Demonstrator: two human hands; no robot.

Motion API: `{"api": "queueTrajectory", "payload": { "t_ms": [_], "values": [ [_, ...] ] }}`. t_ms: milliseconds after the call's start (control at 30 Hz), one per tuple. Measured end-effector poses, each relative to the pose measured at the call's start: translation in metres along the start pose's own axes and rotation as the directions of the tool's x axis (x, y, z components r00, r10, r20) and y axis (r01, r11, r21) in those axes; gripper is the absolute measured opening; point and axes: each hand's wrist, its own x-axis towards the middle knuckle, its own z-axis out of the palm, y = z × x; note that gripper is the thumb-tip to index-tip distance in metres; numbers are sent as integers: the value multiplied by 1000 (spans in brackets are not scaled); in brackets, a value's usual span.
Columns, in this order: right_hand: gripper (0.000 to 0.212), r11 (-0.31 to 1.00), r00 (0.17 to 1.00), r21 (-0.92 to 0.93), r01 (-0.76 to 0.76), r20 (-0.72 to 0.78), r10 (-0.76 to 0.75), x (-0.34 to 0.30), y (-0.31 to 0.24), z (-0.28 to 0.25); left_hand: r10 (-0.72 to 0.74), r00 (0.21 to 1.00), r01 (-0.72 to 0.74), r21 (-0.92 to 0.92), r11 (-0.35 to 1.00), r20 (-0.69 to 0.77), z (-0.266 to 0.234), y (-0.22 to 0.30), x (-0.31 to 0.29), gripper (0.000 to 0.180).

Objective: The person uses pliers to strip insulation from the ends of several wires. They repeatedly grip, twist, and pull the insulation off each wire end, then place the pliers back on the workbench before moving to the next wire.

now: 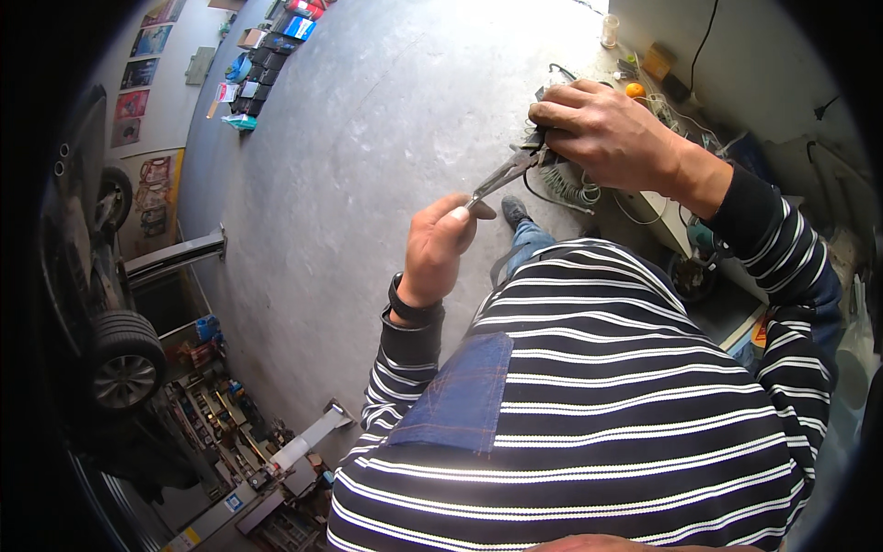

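Note:
My right hand (598, 129) is closed around the dark handles of what look like long-nose pliers (501, 178), held in front of my body. Their slender grey jaws slant down to the left and end at the fingertips of my left hand (437, 244). Thumb and fingers of that hand are pinched together at the jaw tips. Whatever small piece sits between them is mostly hidden; only a shiny bit shows.
On my right, a cluttered bench (664, 216) bears cables and an orange (635, 90). A coiled hose (570, 187) hangs beneath my right hand. To the left are a raised car's wheel (127, 361) and a lift arm (175, 256). Boxes (267, 66) line the far wall.

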Motion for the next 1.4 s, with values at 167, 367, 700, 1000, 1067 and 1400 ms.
{"api": "queueTrajectory", "payload": {
  "t_ms": [167, 367, 700, 1000, 1067, 1400],
  "values": [
    [14, 993, 996, 116, 8, 86, -18, 7, 6, 7, -5, 998, 6, 17, 1000, -62, -1, -2, -3, 43],
    [22, 951, 992, 295, -91, 115, 59, 3, -2, 27, -2, 992, -6, -64, 998, -127, -1, -10, -10, 43],
    [14, 426, 815, 701, -572, 431, 387, -7, -49, 38, 117, 953, -98, 83, 992, -278, 4, -20, -14, 41],
    [23, -789, 780, 562, -249, 599, 181, 17, -90, 46, 330, 784, -296, 151, 943, -526, 20, -11, 9, 40],
    [22, -587, 744, 702, -403, 625, 237, 18, -83, 43, 383, 790, -308, 230, 923, -479, 16, -8, 11, 39],
    [26, 933, 964, 247, -260, 19, 264, 16, -20, 8, 465, 858, -339, 441, 831, -217, -7, -6, 20, 34]
  ]
}}
